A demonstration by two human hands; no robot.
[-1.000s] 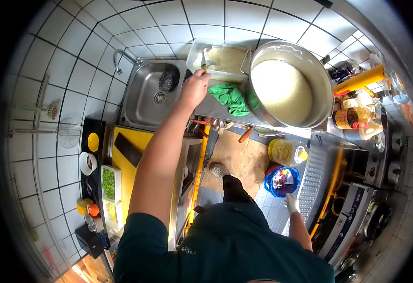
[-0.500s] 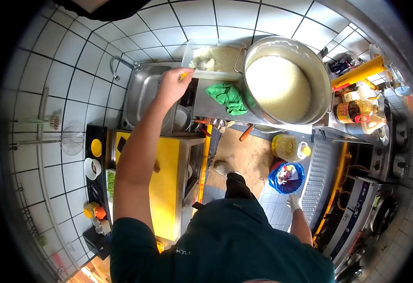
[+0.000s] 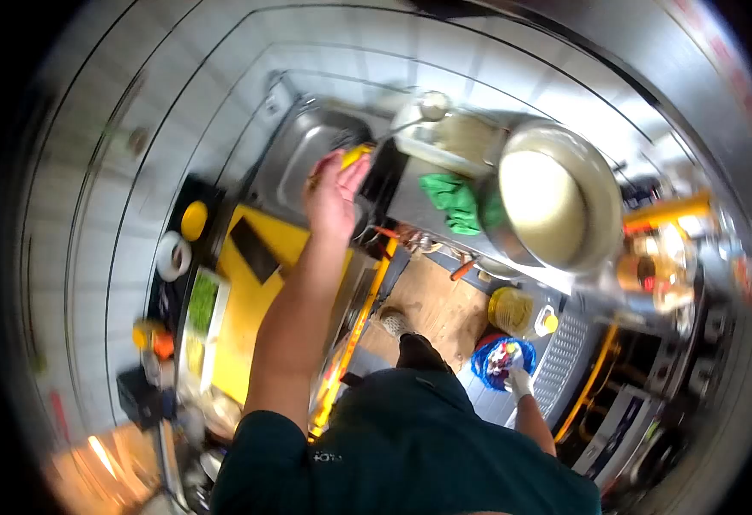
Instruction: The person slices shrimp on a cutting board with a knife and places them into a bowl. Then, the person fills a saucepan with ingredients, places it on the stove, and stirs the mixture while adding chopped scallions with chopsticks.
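My left hand [image 3: 335,193] is closed around the yellow handle of a ladle [image 3: 433,106]. The ladle's bowl is raised over the edge of a plastic container [image 3: 431,153] with pale, wet contents, by the tiled wall. My right hand [image 3: 520,382], in a white glove, hangs low beside a bin lined with a blue bag [image 3: 479,371]; blur hides what its fingers do. A large metal pot [image 3: 513,230] with white contents stands right of the container. Between them and me lies a green cloth [image 3: 451,202] on the counter.
Left of the counter is a metal sink [image 3: 286,176]. A yellow cutting board [image 3: 243,309] bears a dark cleaver [image 3: 254,249]. On the floor stands an oil jug [image 3: 511,311] by the bin. Bottles [image 3: 650,270] and the stove are at the right.
My left hand has lifted the ladle out of the plastic container and turned, palm more upward. My right hand has come nearer the bin. The whole view has tilted and blurred.
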